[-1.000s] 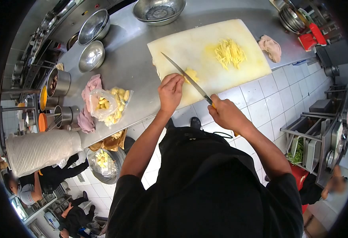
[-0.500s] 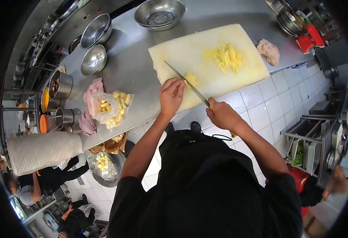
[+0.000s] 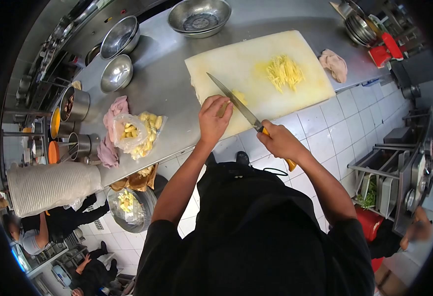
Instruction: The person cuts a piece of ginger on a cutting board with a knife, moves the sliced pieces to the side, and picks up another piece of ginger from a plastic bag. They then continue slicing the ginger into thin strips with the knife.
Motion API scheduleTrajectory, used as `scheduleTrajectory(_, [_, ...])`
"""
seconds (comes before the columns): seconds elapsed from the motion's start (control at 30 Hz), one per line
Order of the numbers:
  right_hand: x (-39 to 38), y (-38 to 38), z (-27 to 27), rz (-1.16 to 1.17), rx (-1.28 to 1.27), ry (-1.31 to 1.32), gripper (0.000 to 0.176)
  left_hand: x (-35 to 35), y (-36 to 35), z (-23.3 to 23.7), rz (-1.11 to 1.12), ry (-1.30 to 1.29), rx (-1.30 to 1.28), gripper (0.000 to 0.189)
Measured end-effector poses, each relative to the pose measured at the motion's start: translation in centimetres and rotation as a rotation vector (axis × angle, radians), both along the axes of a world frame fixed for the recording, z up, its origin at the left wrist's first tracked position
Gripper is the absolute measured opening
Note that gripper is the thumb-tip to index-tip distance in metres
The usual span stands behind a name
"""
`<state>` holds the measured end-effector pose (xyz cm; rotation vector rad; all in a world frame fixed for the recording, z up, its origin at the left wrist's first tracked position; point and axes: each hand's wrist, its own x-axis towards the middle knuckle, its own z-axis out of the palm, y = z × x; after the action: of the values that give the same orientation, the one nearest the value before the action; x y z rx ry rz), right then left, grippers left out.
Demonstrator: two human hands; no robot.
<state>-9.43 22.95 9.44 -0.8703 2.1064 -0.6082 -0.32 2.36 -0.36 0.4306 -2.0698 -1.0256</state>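
Right hand [image 3: 278,140] still grips knife [image 3: 241,109], more yellow handle showing; left hand [image 3: 213,122] curled around small brownish piece [image 3: 222,109], now visible beside blade.

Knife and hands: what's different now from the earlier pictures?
The knife has shifted only slightly, turned so its blade looks broader and more yellow handle shows than in the last picture. At the left hand's fingertips, what looks like a brownish piece now shows. Nothing was visibly let go. The right hand kept its grip; the yellow shreds and cutting board stayed put.
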Motion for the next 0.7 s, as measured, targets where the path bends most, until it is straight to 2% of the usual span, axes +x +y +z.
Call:
scheduleTrajectory(0.37, [0.7,-0.1,0.1,0.007,-0.176,0.126,0.026,0.2,0.0,-0.2,-0.006,0.011,0.057,0.021])
scheduleTrajectory(0.7, [0.8,-1.2,0.7,0.02,-0.181,0.145,0.025,0.3,-0.1,0.0,-0.007,0.03,0.031,0.019])
